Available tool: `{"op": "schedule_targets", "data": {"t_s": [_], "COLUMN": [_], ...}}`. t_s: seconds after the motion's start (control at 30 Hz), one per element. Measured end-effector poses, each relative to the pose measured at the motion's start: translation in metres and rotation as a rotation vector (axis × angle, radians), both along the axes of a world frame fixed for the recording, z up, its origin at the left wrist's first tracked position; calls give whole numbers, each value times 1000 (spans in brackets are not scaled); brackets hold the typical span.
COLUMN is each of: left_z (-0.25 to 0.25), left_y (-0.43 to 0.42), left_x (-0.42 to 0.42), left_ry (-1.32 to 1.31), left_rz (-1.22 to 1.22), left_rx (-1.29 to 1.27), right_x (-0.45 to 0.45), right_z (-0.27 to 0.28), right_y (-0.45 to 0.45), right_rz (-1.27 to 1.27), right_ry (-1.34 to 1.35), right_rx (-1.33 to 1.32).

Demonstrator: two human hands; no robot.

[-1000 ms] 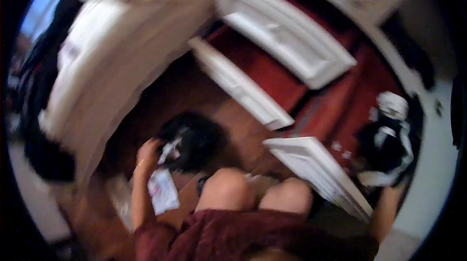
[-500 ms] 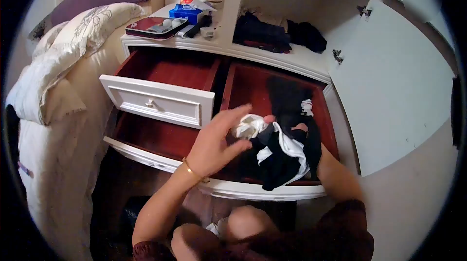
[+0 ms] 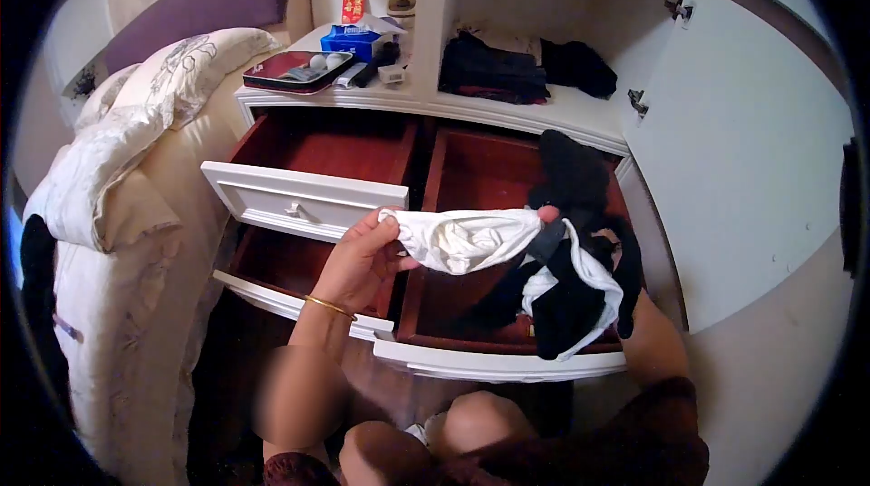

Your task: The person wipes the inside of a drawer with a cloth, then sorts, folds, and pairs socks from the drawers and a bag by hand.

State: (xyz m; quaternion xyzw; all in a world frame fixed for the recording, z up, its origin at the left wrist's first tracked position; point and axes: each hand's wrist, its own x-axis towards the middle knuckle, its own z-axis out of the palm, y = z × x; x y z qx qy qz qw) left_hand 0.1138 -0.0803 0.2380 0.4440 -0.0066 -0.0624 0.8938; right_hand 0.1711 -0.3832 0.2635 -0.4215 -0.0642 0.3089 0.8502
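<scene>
A white sock [image 3: 467, 240] is stretched sideways above the open right drawer [image 3: 489, 160]. My left hand [image 3: 362, 246] pinches its left end between thumb and fingers. At the other end, the thumb of my right hand [image 3: 547, 213] presses on the sock. The same hand also grips a bundle of black and white clothes [image 3: 580, 282], which hides most of its fingers and hangs over the drawer front. Behind the bundle, a black garment [image 3: 573, 169] rests at the drawer's right side.
Two more drawers stand pulled out at left, an upper one [image 3: 304, 199] and a lower one [image 3: 299, 309]. Folded dark clothes [image 3: 494, 67] lie in the cabinet above, its door [image 3: 734, 169] swung open at right. A bed [image 3: 136, 259] flanks the left; a tissue pack [image 3: 349, 42] and a case [image 3: 294, 72] sit on the ledge.
My left hand has gone from spread fingers beside the white sock to pinching its end and pulling it out leftward. The clothes bundle in my right hand has shifted slightly right.
</scene>
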Motion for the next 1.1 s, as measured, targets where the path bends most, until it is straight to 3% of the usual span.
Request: {"op": "schedule_targets", "data": {"t_s": [0.17, 0.3, 0.33, 0.4, 0.5, 0.53, 0.6, 0.67, 0.8, 0.83, 0.87, 0.9, 0.97, 1.0, 1.03, 1.1], "left_z": [1, -11, 8, -1, -56, -85, -116, -137, -222, -231, -254, -264, -270, -257, -246, -188], "left_y": [8, 29, 33, 68, 140, 172, 195, 192, 203, 196, 193, 191, 173, 168, 170, 170], "left_x": [-12, -22, -42, -72, -150, -188, -260, -312, -408, -412, -421, -424, -416, -396, -379, -320], "left_ry": [-73, -97, -70, -81, 21, -36, 213, 496, 722, 768, 786, 898, 775, 672, 673, 436], "left_rz": [-67, 55, 174, 331, 721, 723, 1112, 1338, 1252, 1275, 1247, 1060, 778, 763, 807, 998], "left_rx": [-101, -155, -93, -110, -155, -201, 151, 410, 844, 1071, 1031, 1201, 961, 987, 1167, 1256], "right_x": [5, 13, 17, 27, 54, 62, 76, 78, 81, 82, 79, 76, 67, 60, 53, 48], "right_z": [-5, -10, -14, -21, -31, -32, -34, -36, -39, -38, -36, -36, -31, -29, -25, -24], "right_y": [2, 2, 2, -5, -8, -9, -11, -20, -22, -22, -23, -22, -21, -15, -10, 2], "right_rz": [-47, -89, -98, -128, -133, -124, -122, -130, -131, -134, -138, -138, -160, -166, -164, -116], "right_ry": [-20, -61, -70, -106, -145, -148, -146, -151, -156, -159, -160, -166, -170, -170, -181, -266], "right_rx": [-33, -79, -92, -126, -170, -177, -189, -199, -224, -232, -237, -244, -252, -242, -235, -242]}}
